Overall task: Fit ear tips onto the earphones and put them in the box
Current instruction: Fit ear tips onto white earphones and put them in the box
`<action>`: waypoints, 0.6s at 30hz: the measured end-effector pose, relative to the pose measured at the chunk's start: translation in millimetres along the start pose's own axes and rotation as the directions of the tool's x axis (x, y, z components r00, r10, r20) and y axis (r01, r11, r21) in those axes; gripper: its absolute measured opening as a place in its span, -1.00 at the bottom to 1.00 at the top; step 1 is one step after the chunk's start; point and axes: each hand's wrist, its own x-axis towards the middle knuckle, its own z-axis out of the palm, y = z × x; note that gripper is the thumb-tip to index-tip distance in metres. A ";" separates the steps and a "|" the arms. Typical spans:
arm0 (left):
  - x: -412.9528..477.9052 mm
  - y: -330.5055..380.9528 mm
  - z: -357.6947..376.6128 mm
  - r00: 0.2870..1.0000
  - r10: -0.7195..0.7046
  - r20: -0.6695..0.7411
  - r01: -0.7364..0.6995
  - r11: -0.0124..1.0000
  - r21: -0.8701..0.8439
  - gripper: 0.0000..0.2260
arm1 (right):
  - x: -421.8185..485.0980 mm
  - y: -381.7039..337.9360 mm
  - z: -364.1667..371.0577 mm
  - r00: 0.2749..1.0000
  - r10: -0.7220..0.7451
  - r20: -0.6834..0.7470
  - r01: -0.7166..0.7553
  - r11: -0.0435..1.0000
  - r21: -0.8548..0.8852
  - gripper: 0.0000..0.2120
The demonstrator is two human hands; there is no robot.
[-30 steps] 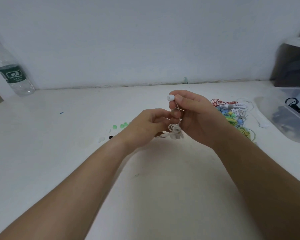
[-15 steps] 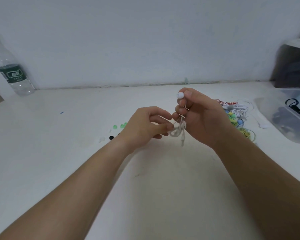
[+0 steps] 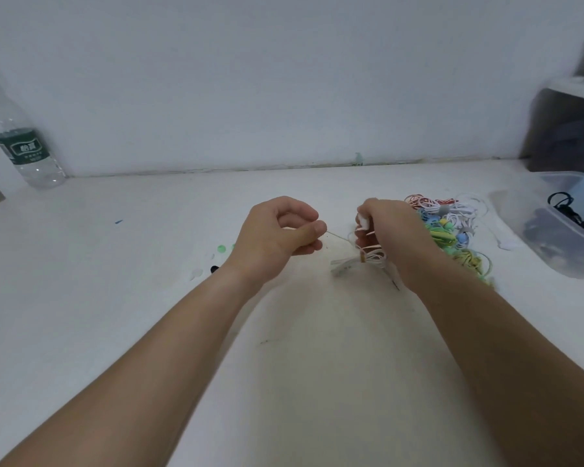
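Now your left hand (image 3: 279,235) pinches a thin string (image 3: 340,238), maybe a twist tie, while your right hand (image 3: 397,239) grips the white earphones (image 3: 373,257) over the surface (image 3: 115,315).

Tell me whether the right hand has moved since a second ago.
Yes. The right hand has shifted rightward and down, now covering more of the pile of coloured earphone cables.

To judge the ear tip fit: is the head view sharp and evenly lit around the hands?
Head view: soft even light, no glare; right hand and its white earphone slightly blurred; cord to left hand barely resolved; wide-angle bend tilts the bottle.
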 end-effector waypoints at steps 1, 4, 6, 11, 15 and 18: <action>0.9 -0.9 0.3 1.000 -0.004 -0.006 0.004 1.000 -0.002 -0.87 | 1.5 3.3 -1.0 0.999 -0.047 -0.027 0.045 0.997 -0.065 -0.86; 2.2 -3.2 -1.5 0.998 -0.065 -0.009 0.064 0.994 -0.083 -0.88 | 3.1 9.4 -6.1 0.980 -0.190 -0.054 0.161 0.927 -0.338 -0.83; 2.8 -3.5 -3.7 0.995 -0.104 0.002 0.103 0.979 -0.177 -0.90 | 0.9 9.3 -7.6 0.967 -0.254 -0.017 0.206 0.820 -0.534 -0.84; 4.2 -3.9 -4.5 0.993 -0.113 0.041 0.120 0.963 -0.241 -0.83 | -7.2 6.3 1.3 0.897 -0.441 -0.035 0.247 0.565 -0.787 -0.75; 5.2 -2.7 -3.9 0.996 -0.088 0.031 0.093 0.967 -0.236 -0.84 | -13.3 4.8 15.7 0.849 -0.513 0.124 0.515 0.754 -0.407 -0.79; 5.8 -0.6 -7.0 0.996 -0.090 0.023 0.093 0.964 -0.249 -0.87 | -8.6 13.3 26.8 0.837 -0.533 0.123 0.546 0.799 -0.251 -0.86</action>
